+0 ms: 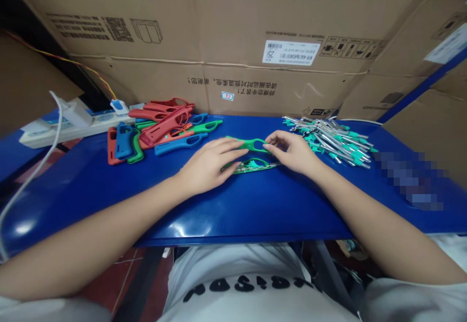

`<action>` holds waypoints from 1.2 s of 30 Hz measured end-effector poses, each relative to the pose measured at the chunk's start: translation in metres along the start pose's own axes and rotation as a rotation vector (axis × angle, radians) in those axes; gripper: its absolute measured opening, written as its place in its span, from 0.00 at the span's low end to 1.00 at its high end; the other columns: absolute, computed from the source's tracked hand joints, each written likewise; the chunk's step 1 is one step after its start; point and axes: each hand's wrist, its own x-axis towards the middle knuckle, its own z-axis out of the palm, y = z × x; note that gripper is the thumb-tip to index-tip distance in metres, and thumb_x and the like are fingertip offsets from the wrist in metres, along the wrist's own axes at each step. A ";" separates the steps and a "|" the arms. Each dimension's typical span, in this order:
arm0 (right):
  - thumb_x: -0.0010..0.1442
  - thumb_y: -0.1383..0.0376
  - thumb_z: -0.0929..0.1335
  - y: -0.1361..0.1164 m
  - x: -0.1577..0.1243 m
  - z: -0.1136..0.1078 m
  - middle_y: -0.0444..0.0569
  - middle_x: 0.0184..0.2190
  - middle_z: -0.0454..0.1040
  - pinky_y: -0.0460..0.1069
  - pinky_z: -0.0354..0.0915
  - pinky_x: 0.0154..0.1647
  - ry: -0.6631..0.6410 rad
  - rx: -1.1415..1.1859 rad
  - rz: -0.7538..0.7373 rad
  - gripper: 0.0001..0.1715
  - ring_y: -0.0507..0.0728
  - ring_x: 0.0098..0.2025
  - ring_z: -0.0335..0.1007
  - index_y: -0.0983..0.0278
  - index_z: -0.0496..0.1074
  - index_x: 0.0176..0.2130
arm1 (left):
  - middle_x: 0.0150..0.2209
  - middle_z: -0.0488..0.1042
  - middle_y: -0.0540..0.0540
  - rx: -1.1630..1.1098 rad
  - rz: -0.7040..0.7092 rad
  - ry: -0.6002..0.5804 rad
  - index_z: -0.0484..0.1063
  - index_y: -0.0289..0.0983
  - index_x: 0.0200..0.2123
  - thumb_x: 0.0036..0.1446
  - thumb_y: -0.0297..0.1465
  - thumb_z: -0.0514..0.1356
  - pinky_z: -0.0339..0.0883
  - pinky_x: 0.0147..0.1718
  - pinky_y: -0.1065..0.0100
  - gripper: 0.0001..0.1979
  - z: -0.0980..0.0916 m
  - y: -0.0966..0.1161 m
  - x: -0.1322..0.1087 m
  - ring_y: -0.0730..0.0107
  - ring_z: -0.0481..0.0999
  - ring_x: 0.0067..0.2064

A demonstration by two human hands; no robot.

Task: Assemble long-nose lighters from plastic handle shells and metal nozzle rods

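Near the middle of the table, my left hand (215,162) and my right hand (290,149) hold a green plastic lighter casing half (252,143) between them. The right thumb and fingers pinch its looped end, and the left fingers grip its other end, which they partly hide. Just in front lies a second green casing half (255,169), with a teal trigger piece, thin wire and metal parts set inside. The lower left fingers rest at the left end of this second half. Whether they press on it I cannot tell.
Red, blue, green and orange casing halves (166,122) are piled at the back left, beside a white power strip (73,127). Metal tubes with teal triggers (339,142) lie heaped at the right. A cardboard box (233,44) stands behind the blue table (233,210).
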 end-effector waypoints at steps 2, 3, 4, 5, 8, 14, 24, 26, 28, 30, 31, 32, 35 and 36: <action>0.59 0.55 0.71 -0.004 -0.002 0.000 0.49 0.31 0.77 0.51 0.72 0.31 -0.041 0.163 0.121 0.13 0.55 0.31 0.74 0.63 0.73 0.37 | 0.61 0.73 0.37 0.063 -0.017 0.019 0.71 0.37 0.60 0.67 0.33 0.59 0.66 0.61 0.48 0.20 -0.006 -0.004 0.001 0.53 0.72 0.62; 0.58 0.55 0.72 -0.005 -0.002 0.000 0.49 0.31 0.77 0.51 0.72 0.31 -0.080 0.229 0.162 0.14 0.55 0.31 0.74 0.63 0.74 0.38 | 0.60 0.74 0.38 0.074 -0.016 0.010 0.72 0.37 0.60 0.67 0.34 0.59 0.68 0.60 0.49 0.20 -0.008 -0.006 0.002 0.53 0.73 0.60; 0.58 0.54 0.72 -0.006 -0.003 0.000 0.49 0.31 0.78 0.51 0.73 0.31 -0.121 0.274 0.182 0.15 0.56 0.31 0.75 0.63 0.74 0.39 | 0.58 0.76 0.39 0.071 -0.017 -0.004 0.72 0.38 0.59 0.68 0.34 0.59 0.70 0.57 0.52 0.19 -0.010 -0.007 0.002 0.55 0.75 0.57; 0.58 0.54 0.73 -0.007 -0.004 0.001 0.50 0.31 0.78 0.51 0.73 0.32 -0.154 0.293 0.174 0.16 0.56 0.32 0.76 0.63 0.75 0.40 | 0.55 0.77 0.40 0.059 -0.017 -0.024 0.73 0.38 0.58 0.68 0.34 0.58 0.72 0.55 0.54 0.18 -0.012 -0.007 0.003 0.57 0.77 0.54; 0.61 0.55 0.70 -0.008 -0.006 0.002 0.51 0.36 0.80 0.52 0.73 0.38 -0.187 0.187 0.020 0.17 0.57 0.37 0.76 0.64 0.76 0.45 | 0.51 0.80 0.40 0.016 -0.029 -0.093 0.75 0.36 0.56 0.68 0.35 0.58 0.73 0.51 0.60 0.17 -0.014 -0.006 0.002 0.59 0.79 0.50; 0.60 0.55 0.74 -0.008 -0.007 0.002 0.53 0.43 0.77 0.56 0.69 0.49 -0.224 -0.122 -0.299 0.22 0.60 0.45 0.73 0.62 0.77 0.50 | 0.47 0.81 0.40 -0.022 -0.070 -0.193 0.76 0.35 0.54 0.68 0.39 0.58 0.74 0.48 0.62 0.18 -0.015 0.000 0.002 0.60 0.81 0.47; 0.61 0.57 0.73 -0.001 -0.006 0.003 0.54 0.46 0.75 0.58 0.66 0.55 -0.303 -0.196 -0.331 0.18 0.60 0.49 0.72 0.63 0.79 0.49 | 0.42 0.80 0.44 0.012 -0.143 -0.348 0.79 0.39 0.48 0.65 0.37 0.61 0.72 0.43 0.65 0.13 -0.020 0.006 0.005 0.61 0.80 0.44; 0.61 0.58 0.73 0.000 -0.006 0.003 0.53 0.45 0.75 0.58 0.67 0.55 -0.307 -0.185 -0.320 0.18 0.60 0.49 0.72 0.61 0.79 0.49 | 0.43 0.80 0.44 0.009 -0.145 -0.347 0.79 0.39 0.48 0.65 0.37 0.61 0.72 0.43 0.64 0.13 -0.020 0.007 0.005 0.61 0.80 0.45; 0.61 0.59 0.73 0.000 -0.006 0.003 0.52 0.45 0.76 0.58 0.67 0.54 -0.308 -0.171 -0.308 0.18 0.60 0.48 0.73 0.60 0.78 0.50 | 0.43 0.80 0.44 0.007 -0.142 -0.348 0.79 0.39 0.48 0.66 0.37 0.60 0.72 0.44 0.64 0.13 -0.020 0.007 0.005 0.61 0.80 0.44; 0.61 0.59 0.73 0.000 -0.006 0.003 0.52 0.44 0.76 0.57 0.68 0.53 -0.311 -0.151 -0.302 0.18 0.59 0.47 0.73 0.61 0.78 0.50 | 0.43 0.80 0.44 0.005 -0.138 -0.351 0.79 0.38 0.48 0.67 0.36 0.59 0.72 0.44 0.64 0.13 -0.020 0.007 0.005 0.61 0.79 0.44; 0.61 0.59 0.73 -0.001 -0.006 0.003 0.52 0.44 0.76 0.56 0.68 0.52 -0.311 -0.142 -0.302 0.17 0.59 0.47 0.73 0.61 0.78 0.49 | 0.43 0.80 0.44 0.004 -0.138 -0.351 0.79 0.38 0.48 0.67 0.36 0.59 0.72 0.45 0.63 0.13 -0.020 0.007 0.005 0.61 0.79 0.44; 0.61 0.59 0.73 -0.001 -0.006 0.003 0.52 0.44 0.76 0.56 0.68 0.52 -0.311 -0.137 -0.304 0.17 0.59 0.47 0.73 0.61 0.78 0.49 | 0.43 0.80 0.44 0.003 -0.137 -0.350 0.79 0.38 0.48 0.67 0.36 0.59 0.72 0.45 0.63 0.13 -0.020 0.007 0.005 0.61 0.79 0.44; 0.60 0.60 0.73 -0.003 -0.006 0.002 0.52 0.44 0.76 0.56 0.68 0.52 -0.303 -0.139 -0.315 0.17 0.59 0.47 0.73 0.61 0.78 0.49 | 0.42 0.80 0.44 -0.005 -0.133 -0.327 0.78 0.38 0.49 0.67 0.36 0.59 0.72 0.45 0.63 0.13 -0.020 0.007 0.005 0.61 0.79 0.45; 0.60 0.60 0.73 -0.003 -0.006 0.001 0.52 0.44 0.76 0.56 0.68 0.52 -0.300 -0.144 -0.319 0.17 0.59 0.47 0.73 0.61 0.78 0.48 | 0.42 0.80 0.43 -0.007 -0.130 -0.317 0.78 0.38 0.48 0.67 0.36 0.59 0.72 0.45 0.63 0.13 -0.020 0.008 0.005 0.61 0.79 0.45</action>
